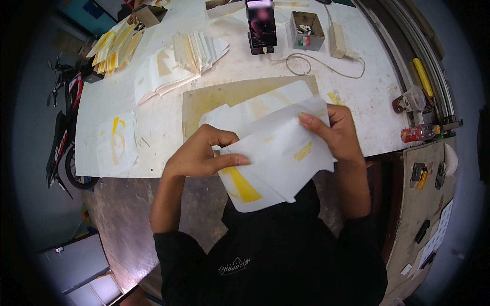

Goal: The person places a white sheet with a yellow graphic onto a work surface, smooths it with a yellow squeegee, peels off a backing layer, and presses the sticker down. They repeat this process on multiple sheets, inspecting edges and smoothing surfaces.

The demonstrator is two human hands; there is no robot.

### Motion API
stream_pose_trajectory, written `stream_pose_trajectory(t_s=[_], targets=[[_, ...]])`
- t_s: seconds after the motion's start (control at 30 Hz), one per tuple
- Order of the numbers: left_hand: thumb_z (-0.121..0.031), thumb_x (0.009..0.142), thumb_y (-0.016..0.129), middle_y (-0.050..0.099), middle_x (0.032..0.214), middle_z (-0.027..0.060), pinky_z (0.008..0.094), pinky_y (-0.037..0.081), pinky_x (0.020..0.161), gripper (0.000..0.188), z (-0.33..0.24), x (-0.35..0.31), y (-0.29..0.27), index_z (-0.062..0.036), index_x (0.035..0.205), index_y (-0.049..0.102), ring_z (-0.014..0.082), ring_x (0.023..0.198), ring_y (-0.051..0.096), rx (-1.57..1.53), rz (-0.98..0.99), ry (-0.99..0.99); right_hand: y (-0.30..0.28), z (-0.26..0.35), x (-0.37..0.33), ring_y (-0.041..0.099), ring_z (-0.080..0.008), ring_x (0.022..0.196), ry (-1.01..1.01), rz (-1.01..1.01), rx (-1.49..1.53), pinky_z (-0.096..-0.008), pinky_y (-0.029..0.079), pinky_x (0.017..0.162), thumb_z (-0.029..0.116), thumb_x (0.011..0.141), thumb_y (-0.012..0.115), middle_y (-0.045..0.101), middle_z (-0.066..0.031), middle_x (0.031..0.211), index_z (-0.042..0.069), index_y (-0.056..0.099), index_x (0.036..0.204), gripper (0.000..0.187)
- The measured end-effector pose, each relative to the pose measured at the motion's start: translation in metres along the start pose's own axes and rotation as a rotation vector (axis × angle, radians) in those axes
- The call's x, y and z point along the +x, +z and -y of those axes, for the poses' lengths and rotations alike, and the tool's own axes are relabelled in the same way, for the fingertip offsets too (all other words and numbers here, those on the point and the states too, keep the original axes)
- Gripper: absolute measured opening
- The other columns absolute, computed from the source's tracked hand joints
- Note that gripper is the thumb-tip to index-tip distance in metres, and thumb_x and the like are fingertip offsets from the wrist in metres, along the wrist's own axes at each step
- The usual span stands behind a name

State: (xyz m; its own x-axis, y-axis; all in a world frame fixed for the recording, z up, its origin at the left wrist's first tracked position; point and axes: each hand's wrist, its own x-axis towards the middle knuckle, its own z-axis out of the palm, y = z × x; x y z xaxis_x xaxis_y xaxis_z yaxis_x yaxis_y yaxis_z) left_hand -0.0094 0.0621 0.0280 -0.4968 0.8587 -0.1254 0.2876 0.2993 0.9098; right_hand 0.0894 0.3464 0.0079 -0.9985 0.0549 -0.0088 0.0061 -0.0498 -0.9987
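One yellow-printed white sheet [278,158], held two-handed.
Left grip [201,151] and right grip [338,131], closed, pinch it near a tan board [198,106].

Light grey lettering with a small emblem stands on the black fabric shirt [278,250], on the near side of the white flat-topped table [377,115]. White lettering stands on the black-and-red motorcycle [59,145], left of the table. Yellow print on the thin white sheet [273,166], over the table's near edge, is illegible.
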Motion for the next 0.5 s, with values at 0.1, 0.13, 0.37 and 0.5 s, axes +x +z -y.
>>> stream_pose_trajectory(t_s=[0.1, 0.13, 0.37, 0.5], targets=[[-0.019, 0.087, 0.084, 0.074, 0.081, 0.0086, 0.0277, 0.049, 0.071, 0.025, 0.009, -0.005, -0.010, 0.0020, 0.097, 0.075, 0.0072, 0.074, 0.056, 0.032, 0.078, 0.023, -0.025, -0.002, 0.014, 0.066, -0.0080, 0.073, -0.004, 0.007, -0.040, -0.0243, 0.054, 0.066, 0.018, 0.096, 0.075, 0.076, -0.0065, 0.086, -0.004, 0.077, 0.101, 0.023], [-0.019, 0.087, 0.084, 0.073, 0.081, 0.0085, 0.0279, 0.048, 0.071, 0.025, 0.013, -0.005, -0.012, 0.0020, 0.098, 0.075, 0.0069, 0.074, 0.056, 0.030, 0.082, 0.030, -0.035, 0.000, 0.019, 0.067, -0.0083, 0.072, 0.011, 0.007, -0.043, -0.0243, 0.055, 0.065, 0.019, 0.096, 0.075, 0.075, -0.0065, 0.085, -0.004, 0.077, 0.100, 0.024], [-0.017, 0.087, 0.082, 0.063, 0.072, 0.0160, 0.0341, 0.044, 0.063, 0.024, 0.007, 0.002, -0.033, 0.0044, 0.090, 0.070, 0.0186, 0.063, 0.050, 0.264, -0.135, -0.006, -0.053, 0.028, 0.038, 0.068, -0.0090, 0.075, -0.063, -0.044, -0.170, -0.0254, 0.056, 0.068, 0.023, 0.097, 0.074, 0.075, -0.0060, 0.088, -0.004, 0.076, 0.104, 0.028], [-0.004, 0.082, 0.081, 0.074, 0.083, 0.0109, 0.0336, 0.050, 0.072, 0.016, -0.017, 0.006, -0.029, 0.0015, 0.095, 0.074, 0.0226, 0.072, 0.066, 0.639, -0.658, 0.202, -0.054, 0.040, 0.029, 0.069, -0.0210, 0.102, -0.448, -0.123, -0.407, -0.0318, 0.053, 0.088, 0.012, 0.090, 0.076, 0.074, -0.0138, 0.108, -0.001, 0.076, 0.108, 0.022]])
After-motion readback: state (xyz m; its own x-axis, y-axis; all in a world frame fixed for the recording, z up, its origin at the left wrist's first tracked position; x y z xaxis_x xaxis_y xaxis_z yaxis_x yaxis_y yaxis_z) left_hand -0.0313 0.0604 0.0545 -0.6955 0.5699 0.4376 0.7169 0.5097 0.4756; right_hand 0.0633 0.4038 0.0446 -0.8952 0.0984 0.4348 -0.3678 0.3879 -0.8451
